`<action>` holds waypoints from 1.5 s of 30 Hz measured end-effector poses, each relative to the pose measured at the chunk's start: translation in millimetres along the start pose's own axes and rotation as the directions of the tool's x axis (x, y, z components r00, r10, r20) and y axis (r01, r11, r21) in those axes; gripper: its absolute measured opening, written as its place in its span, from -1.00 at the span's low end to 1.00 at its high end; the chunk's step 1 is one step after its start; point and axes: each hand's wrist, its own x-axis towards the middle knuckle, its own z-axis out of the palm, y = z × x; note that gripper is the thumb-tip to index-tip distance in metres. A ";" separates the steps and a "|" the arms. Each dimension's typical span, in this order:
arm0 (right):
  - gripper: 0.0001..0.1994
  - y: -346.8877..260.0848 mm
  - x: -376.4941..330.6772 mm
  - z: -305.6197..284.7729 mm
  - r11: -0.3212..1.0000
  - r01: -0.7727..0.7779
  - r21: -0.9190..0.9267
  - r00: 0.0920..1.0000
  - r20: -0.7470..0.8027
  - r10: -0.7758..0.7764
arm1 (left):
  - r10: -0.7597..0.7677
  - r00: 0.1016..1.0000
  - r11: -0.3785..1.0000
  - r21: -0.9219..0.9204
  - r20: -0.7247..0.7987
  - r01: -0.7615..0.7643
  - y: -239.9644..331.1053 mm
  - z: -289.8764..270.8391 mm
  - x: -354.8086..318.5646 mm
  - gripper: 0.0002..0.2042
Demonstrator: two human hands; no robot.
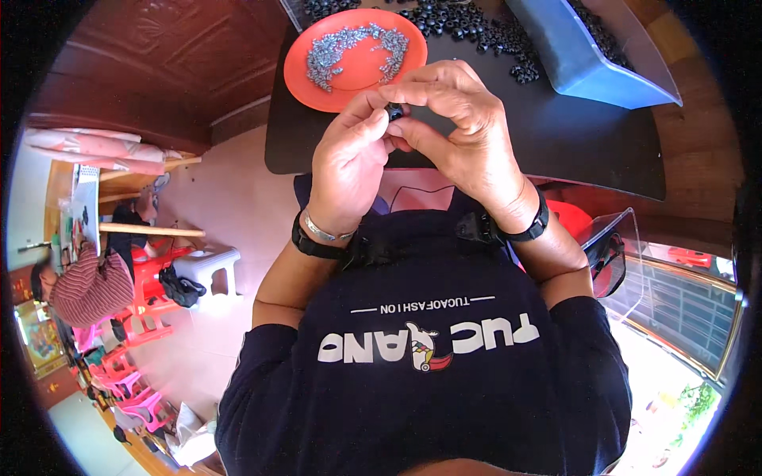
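Note:
Between the fingertips of both hands sits a small black plastic part (394,112), mostly covered by the fingers. My left hand (349,151) pinches it from the left, with the thumb and fingers pressed together. From the right, my right hand (460,119) grips the same part between thumb and forefinger. Just beyond the hands is an orange-red plate (357,79) with small silvery metal pieces (325,59), probably screws, spread in an arc on it. A heap of similar black parts (468,28) lies past the plate on the dark table (556,147).
At the far right of the table stands a blue tray (587,75), with more black parts beside it. A clear plastic bin (627,262) is at my right. Away to the left, another person (91,289) in a striped top sits near red stools (151,289) and a pale stool (210,266).

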 end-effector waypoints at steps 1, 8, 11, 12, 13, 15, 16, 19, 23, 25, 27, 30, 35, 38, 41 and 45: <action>-0.63 -0.5 0.3 -1.0 1.000 -0.008 -0.016 1.000 0.011 0.008 | -0.007 1.000 1.000 0.002 0.000 0.007 0.0 0.8 0.7 -0.70; -0.65 -3.4 1.6 -4.9 0.998 -0.007 -0.070 1.000 0.014 0.008 | -0.012 0.999 0.999 -0.037 0.033 0.013 -2.5 0.5 3.0 -0.69; -0.64 -2.1 2.2 -7.8 0.999 -0.003 -0.043 0.999 0.037 0.004 | -0.027 1.000 0.997 -0.065 0.006 0.028 -1.0 3.1 3.6 -0.75; -0.64 -2.2 2.7 -8.2 0.999 -0.002 -0.044 0.999 0.038 0.003 | -0.029 0.999 0.996 -0.082 0.016 0.030 -1.2 2.5 3.9 -0.79; -0.64 -2.5 3.3 -8.5 1.000 -0.003 -0.029 0.999 0.032 0.004 | -0.029 0.999 0.995 -0.100 0.027 0.032 -1.1 2.0 4.2 -0.82; -0.63 -3.1 4.2 -9.3 1.000 -0.004 -0.014 1.000 0.029 0.004 | -0.029 0.999 0.993 -0.111 0.018 0.031 -0.4 3.7 4.4 -0.84; -0.63 -3.2 4.7 -9.5 1.000 0.011 -0.021 0.999 0.031 -0.011 | -0.031 0.999 0.992 -0.121 0.009 0.032 0.0 4.2 4.3 -0.86; -0.63 -3.7 6.1 -10.4 1.000 0.017 -0.015 0.999 0.034 -0.016 | -0.022 0.999 0.994 -0.110 0.043 0.027 0.1 2.5 4.4 -0.84; -0.64 -4.2 6.4 -10.0 1.000 0.002 0.030 0.999 0.041 -0.003 | -0.029 0.999 0.993 -0.112 0.040 0.033 2.3 3.7 3.0 -0.83; -0.65 -4.9 6.5 -10.0 0.999 0.015 0.031 0.999 0.048 -0.017 | -0.013 0.999 0.994 -0.111 0.049 0.019 0.2 0.4 2.4 -0.81; -0.65 -4.5 6.3 -10.1 0.999 0.028 0.030 0.998 0.052 -0.030 | -0.010 0.998 0.994 -0.109 0.064 0.017 -0.6 -3.2 1.9 -0.80; -0.66 -3.0 3.7 -8.0 0.999 0.016 0.041 1.000 0.018 -0.016 | -0.007 0.997 0.994 -0.109 0.070 0.014 1.3 -0.9 1.1 -0.80; -0.66 -4.5 0.6 -4.0 1.000 0.015 -0.016 1.000 -0.008 -0.016 | 0.005 0.999 0.990 -0.138 0.048 0.002 0.4 2.2 1.0 -0.81; -0.66 -4.5 0.8 -2.4 0.991 0.066 -0.120 0.997 -0.031 -0.071 | -0.010 0.999 0.993 -0.119 0.036 0.014 -1.2 -1.7 1.1 -0.83; -0.66 -2.4 -0.4 0.5 0.976 0.101 -0.191 0.993 -0.044 -0.111 | -0.025 1.000 0.993 -0.112 0.005 0.025 0.3 1.2 1.5 -0.85; -0.66 -1.0 0.3 1.8 0.962 0.125 -0.243 0.990 -0.034 -0.137 | -0.040 0.999 0.991 -0.130 0.005 0.040 0.9 2.4 3.4 -0.85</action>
